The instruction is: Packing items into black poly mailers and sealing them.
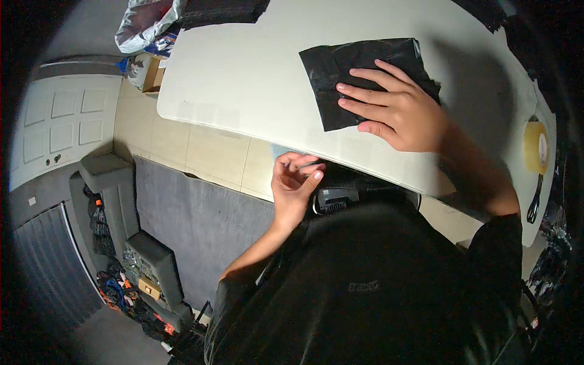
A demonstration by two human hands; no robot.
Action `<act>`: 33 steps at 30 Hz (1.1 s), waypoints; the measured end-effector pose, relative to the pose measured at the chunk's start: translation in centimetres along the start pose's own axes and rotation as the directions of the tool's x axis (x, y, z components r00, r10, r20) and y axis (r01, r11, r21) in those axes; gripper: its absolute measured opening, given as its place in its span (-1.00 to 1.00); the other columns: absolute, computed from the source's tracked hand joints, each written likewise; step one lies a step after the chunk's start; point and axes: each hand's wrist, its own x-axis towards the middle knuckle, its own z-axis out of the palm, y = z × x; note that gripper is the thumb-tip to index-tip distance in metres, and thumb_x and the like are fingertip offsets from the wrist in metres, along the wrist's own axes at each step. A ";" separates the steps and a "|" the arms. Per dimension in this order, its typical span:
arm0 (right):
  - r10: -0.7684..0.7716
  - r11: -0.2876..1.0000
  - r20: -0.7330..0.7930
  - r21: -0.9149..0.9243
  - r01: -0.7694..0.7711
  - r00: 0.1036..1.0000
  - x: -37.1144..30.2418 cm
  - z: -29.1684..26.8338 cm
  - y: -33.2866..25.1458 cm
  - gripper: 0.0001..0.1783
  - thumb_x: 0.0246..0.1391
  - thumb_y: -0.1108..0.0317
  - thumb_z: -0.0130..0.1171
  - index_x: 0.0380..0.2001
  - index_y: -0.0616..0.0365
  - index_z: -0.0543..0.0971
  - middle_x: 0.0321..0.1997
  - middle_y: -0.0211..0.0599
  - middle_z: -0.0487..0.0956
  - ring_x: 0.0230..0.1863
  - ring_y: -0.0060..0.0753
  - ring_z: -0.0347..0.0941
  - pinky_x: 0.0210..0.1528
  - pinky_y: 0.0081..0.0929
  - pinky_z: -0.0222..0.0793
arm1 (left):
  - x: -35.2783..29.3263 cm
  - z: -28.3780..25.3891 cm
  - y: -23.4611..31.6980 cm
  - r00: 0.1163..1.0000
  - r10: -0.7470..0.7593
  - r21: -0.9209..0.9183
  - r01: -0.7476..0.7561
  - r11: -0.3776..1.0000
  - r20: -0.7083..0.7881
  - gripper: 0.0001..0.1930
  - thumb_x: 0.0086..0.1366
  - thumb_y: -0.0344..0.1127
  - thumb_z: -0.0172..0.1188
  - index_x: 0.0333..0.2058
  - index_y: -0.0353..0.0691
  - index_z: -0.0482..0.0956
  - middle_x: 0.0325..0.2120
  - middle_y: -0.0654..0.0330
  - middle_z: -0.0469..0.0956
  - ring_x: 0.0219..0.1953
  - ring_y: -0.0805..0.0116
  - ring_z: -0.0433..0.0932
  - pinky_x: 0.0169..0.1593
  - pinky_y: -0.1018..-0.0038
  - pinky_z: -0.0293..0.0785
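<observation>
Black shirt (371, 261) fills six o'clock, while at one o'clock the right hand (398, 112) lies spread flat on a bag (353, 58), likely light, limp and slick, best pinched by its nine-o'clock edge, the left hand (294, 185) apart mid-dial, half-curled, its grip unclear.

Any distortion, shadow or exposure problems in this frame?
Head view: fisheye corners go dark, the long white table appears bowed at right; head view: soft shadow lies right of the flat black plastic packet; head view: the black short-sleeved shirt loses detail, the right hand looks fairly sharp.
</observation>
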 end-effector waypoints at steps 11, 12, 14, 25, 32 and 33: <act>0.002 1.000 0.007 -0.015 -0.002 1.000 0.1 0.0 0.0 -0.51 0.30 0.11 0.25 0.23 0.02 0.64 0.44 -0.34 0.52 0.53 -0.06 0.29 0.59 0.13 0.02 | -0.4 0.9 0.7 0.983 -0.151 0.128 0.137 0.982 0.101 -0.63 0.35 -0.57 0.39 0.09 -0.34 0.55 -0.03 0.22 0.55 -0.07 0.48 0.61 0.07 0.49 0.57; -0.001 1.000 0.005 -0.018 0.001 1.000 0.1 0.0 0.0 -0.51 0.30 0.11 0.24 0.24 0.02 0.64 0.44 -0.34 0.51 0.53 -0.07 0.29 0.60 0.13 0.01 | -0.3 1.6 1.5 0.982 -0.145 0.182 0.121 0.976 0.121 -0.74 0.37 -0.47 0.41 0.00 -0.31 0.66 -0.14 0.32 0.54 -0.16 0.57 0.53 -0.03 0.61 0.49; -0.005 1.000 0.003 -0.020 0.005 1.000 0.1 0.3 -0.1 -0.51 0.31 0.11 0.23 0.24 0.02 0.64 0.45 -0.34 0.51 0.53 -0.08 0.29 0.60 0.12 0.01 | -0.2 1.7 1.6 0.977 -0.169 0.282 0.127 0.951 0.128 -0.74 0.38 -0.42 0.42 0.01 -0.29 0.67 -0.17 0.35 0.51 -0.20 0.59 0.48 -0.06 0.64 0.44; -0.025 0.999 -0.036 -0.045 0.023 0.999 0.0 0.3 0.0 -0.51 0.37 0.02 0.16 0.19 0.07 0.66 0.43 -0.34 0.53 0.50 -0.10 0.30 0.59 0.06 0.04 | -0.3 3.1 1.6 0.985 -0.125 0.291 0.087 0.953 0.117 -0.76 0.38 -0.34 0.44 -0.03 -0.28 0.73 -0.26 0.40 0.47 -0.19 0.61 0.39 -0.06 0.66 0.33; -0.027 0.999 -0.035 -0.026 0.026 0.999 0.1 0.1 0.0 -0.52 0.30 0.11 0.25 0.21 0.04 0.65 0.42 -0.34 0.53 0.51 -0.04 0.31 0.57 0.09 0.08 | -0.2 3.4 1.9 0.987 -0.113 0.181 0.091 0.979 0.113 -0.84 0.40 -0.39 0.41 -0.08 -0.26 0.74 -0.25 0.39 0.53 -0.17 0.61 0.44 -0.02 0.64 0.38; -0.026 0.999 -0.035 -0.022 0.025 0.999 0.1 0.2 0.1 -0.52 0.30 0.11 0.25 0.21 0.04 0.66 0.42 -0.35 0.53 0.51 -0.05 0.31 0.57 0.09 0.08 | -0.1 3.5 1.9 0.988 -0.107 0.175 0.085 0.981 0.116 -0.85 0.41 -0.38 0.40 -0.09 -0.26 0.73 -0.25 0.39 0.55 -0.17 0.61 0.44 -0.02 0.62 0.39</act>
